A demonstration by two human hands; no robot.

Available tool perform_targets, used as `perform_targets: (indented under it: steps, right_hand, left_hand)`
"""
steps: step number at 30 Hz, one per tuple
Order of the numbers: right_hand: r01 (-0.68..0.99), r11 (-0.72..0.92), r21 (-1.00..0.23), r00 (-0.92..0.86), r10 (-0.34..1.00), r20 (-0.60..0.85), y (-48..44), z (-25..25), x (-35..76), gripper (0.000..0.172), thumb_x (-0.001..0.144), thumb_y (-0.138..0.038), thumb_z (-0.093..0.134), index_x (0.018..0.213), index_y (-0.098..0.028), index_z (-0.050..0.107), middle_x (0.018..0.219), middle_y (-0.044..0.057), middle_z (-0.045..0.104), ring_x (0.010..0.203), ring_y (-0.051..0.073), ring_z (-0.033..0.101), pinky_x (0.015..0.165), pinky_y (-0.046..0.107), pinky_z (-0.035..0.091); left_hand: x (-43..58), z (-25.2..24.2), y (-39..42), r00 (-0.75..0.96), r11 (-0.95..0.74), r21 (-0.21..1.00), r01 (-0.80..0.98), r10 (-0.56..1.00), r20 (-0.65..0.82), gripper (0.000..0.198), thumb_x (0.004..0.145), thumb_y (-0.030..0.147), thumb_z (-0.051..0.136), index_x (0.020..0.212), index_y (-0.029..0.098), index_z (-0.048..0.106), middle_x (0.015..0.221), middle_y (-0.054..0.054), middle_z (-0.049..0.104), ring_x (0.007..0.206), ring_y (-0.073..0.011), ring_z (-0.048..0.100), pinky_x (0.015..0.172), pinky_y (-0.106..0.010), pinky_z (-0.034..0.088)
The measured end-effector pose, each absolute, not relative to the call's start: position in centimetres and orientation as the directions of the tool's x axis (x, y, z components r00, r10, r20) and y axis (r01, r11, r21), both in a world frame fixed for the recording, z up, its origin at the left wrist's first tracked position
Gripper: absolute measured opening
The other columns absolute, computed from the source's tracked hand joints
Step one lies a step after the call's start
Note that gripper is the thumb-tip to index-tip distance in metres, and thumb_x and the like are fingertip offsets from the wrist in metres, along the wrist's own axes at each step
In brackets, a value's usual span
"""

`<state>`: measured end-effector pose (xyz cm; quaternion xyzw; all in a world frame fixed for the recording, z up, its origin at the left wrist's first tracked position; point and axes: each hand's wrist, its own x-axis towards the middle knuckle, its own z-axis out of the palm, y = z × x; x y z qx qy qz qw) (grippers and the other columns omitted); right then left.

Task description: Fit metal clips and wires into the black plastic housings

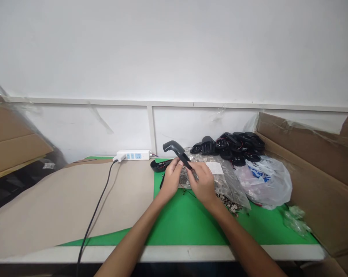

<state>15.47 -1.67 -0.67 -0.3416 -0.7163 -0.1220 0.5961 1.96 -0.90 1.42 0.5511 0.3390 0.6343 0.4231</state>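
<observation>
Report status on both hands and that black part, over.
Gripping black housing: left hand, right hand, above green mat. Behind it, bag of metal parts. By left hand, black half-shell.

It was a small assembly workshop: a green mat (191, 223) covered the tabletop (168, 253), with piled black plastic parts (231, 146), a bag of metal fittings (226, 184) and cardboard boxes (315, 181) alongside.

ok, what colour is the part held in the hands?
Black; the part shows best in the head view.
</observation>
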Motion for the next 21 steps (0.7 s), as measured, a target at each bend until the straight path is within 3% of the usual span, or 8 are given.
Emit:
perform_targets:
  steps: [4, 7, 13, 21]
  right_hand:
    - [0.655, 0.729, -0.201, -0.063, 0.317, 0.946, -1.46, -0.87, 15.58, 0.02, 0.101, -0.016, 0.06, 0.117, -0.021, 0.07, 0.104, 0.009, 0.074, 0.098, 0.022, 0.07, 0.087, 0.04, 0.058]
    - [0.655, 0.728, -0.203, -0.054, 0.313, 0.948, -1.49, -0.87, 15.53, 0.017, 0.1, -0.017, 0.062, 0.113, -0.02, 0.072, 0.103, 0.009, 0.073, 0.098, 0.022, 0.07, 0.086, 0.039, 0.058]
    - [0.648, 0.729, -0.221, -0.059, 0.338, 0.939, -1.75, -0.59, 15.42, 0.015, 0.101, -0.019, 0.061, 0.112, -0.02, 0.07, 0.102, 0.009, 0.073, 0.095, 0.022, 0.069, 0.083, 0.038, 0.058]
    - [0.617, 0.758, -0.213, -0.022, 0.287, 0.958, -2.01, -0.09, 15.54, 0.016, 0.1, -0.025, 0.067, 0.115, -0.021, 0.069, 0.107, 0.009, 0.078, 0.099, 0.022, 0.074, 0.089, 0.038, 0.06]
  left_hand:
    - [2.09, 1.1, -1.19, 0.079, -0.381, 0.887, -0.261, 0.907, 0.413, 0.055, 0.09, 0.061, 0.065, 0.122, 0.016, 0.069, 0.127, -0.01, 0.073, 0.119, -0.0246, 0.067, 0.11, -0.035, 0.051]
    - [2.26, 1.17, -1.38, 0.115, -0.365, 0.893, -0.263, 0.907, 0.405, 0.057, 0.087, 0.063, 0.071, 0.121, 0.017, 0.069, 0.127, -0.01, 0.072, 0.119, -0.0243, 0.066, 0.108, -0.033, 0.053]
    - [2.56, 1.54, -1.06, 0.105, -0.267, 0.914, -0.307, 0.945, 0.311, 0.064, 0.075, 0.069, 0.08, 0.11, 0.015, 0.069, 0.109, -0.009, 0.075, 0.099, -0.0204, 0.069, 0.091, -0.029, 0.056]
    - [2.32, 0.98, -0.69, 0.052, -0.226, 0.954, -0.195, 0.969, 0.24, 0.066, 0.077, 0.083, 0.067, 0.075, 0.017, 0.062, 0.071, -0.003, 0.064, 0.072, -0.0164, 0.063, 0.068, -0.026, 0.051]
